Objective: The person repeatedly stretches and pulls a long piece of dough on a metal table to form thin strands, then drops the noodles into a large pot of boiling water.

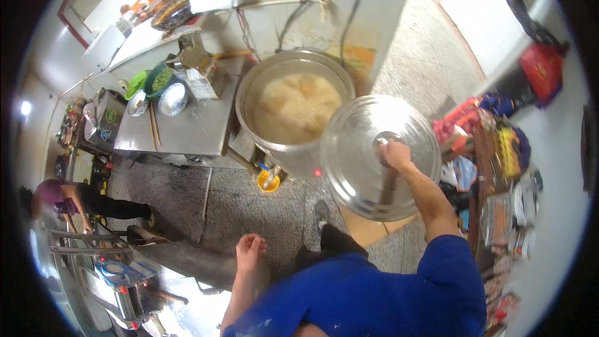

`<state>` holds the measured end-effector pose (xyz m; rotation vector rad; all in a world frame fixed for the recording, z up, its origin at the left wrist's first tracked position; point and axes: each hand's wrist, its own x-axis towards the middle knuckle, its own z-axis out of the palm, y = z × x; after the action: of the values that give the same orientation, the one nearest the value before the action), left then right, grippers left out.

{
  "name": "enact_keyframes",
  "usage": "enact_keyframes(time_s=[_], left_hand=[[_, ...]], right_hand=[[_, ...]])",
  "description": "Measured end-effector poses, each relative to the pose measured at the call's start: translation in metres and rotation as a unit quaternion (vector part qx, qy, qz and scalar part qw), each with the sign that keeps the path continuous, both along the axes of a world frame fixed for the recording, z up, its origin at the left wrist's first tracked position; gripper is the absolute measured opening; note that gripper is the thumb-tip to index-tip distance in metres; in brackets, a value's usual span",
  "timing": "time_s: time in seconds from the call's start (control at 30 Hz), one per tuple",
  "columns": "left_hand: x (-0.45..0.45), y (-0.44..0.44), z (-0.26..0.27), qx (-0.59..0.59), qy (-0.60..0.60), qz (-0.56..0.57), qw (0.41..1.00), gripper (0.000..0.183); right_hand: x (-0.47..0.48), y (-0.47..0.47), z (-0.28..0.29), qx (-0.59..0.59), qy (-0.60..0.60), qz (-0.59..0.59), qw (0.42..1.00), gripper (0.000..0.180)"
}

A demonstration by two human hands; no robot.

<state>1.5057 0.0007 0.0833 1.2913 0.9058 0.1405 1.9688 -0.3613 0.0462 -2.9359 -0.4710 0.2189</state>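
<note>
My right hand [396, 153] grips the knob of a large round metal lid [346, 182], held to the right of a big metal stockpot [295, 147]. The lid overlaps the pot's right rim in view; whether they touch I cannot tell. Inside the uncovered pot is a pale, cloudy, foamy liquid [295, 107] with yellowish lumps in it. My left hand [250, 247] hangs low above the floor, its fingers curled, with nothing visible in it. Below the pot a small yellow container [268, 181] sits under a tap with a blue handle.
Left of the pot, a steel table [201, 133] holds bowls, chopsticks [154, 126], a green basin [159, 79] and a metal device. A co-worker [70, 199] bends at the far left. Crowded shelves [486, 173] stand at the right, and a doorway opens beyond the pot.
</note>
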Motion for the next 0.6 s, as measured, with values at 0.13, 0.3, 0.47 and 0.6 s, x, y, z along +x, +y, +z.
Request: enact_keyframes(time_s=[0.13, 0.3, 0.47, 0.6], left_hand=[[-0.006, -0.015, -0.016, -0.012, -0.012, -0.114, 0.993, 0.019], [-0.013, -0.046, -0.035, -0.031, -0.023, -0.318, 0.947, 0.017], [-0.023, -0.036, -0.101, 0.073, 0.177, -0.505, 0.842, 0.019], [-0.036, -0.074, -0.125, 0.099, 0.282, -0.486, 0.822, 0.024]], right_hand=[[-0.154, -0.159, -0.01, -0.011, 0.033, -0.218, 0.975, 0.052], [-0.419, -0.338, -0.055, -0.008, 0.147, -0.509, 0.848, 0.054], [-0.716, -0.415, -0.077, -0.014, 0.077, -0.764, 0.64, 0.04], [-0.913, -0.413, -0.052, 0.053, 0.104, -0.888, 0.444, 0.036]])
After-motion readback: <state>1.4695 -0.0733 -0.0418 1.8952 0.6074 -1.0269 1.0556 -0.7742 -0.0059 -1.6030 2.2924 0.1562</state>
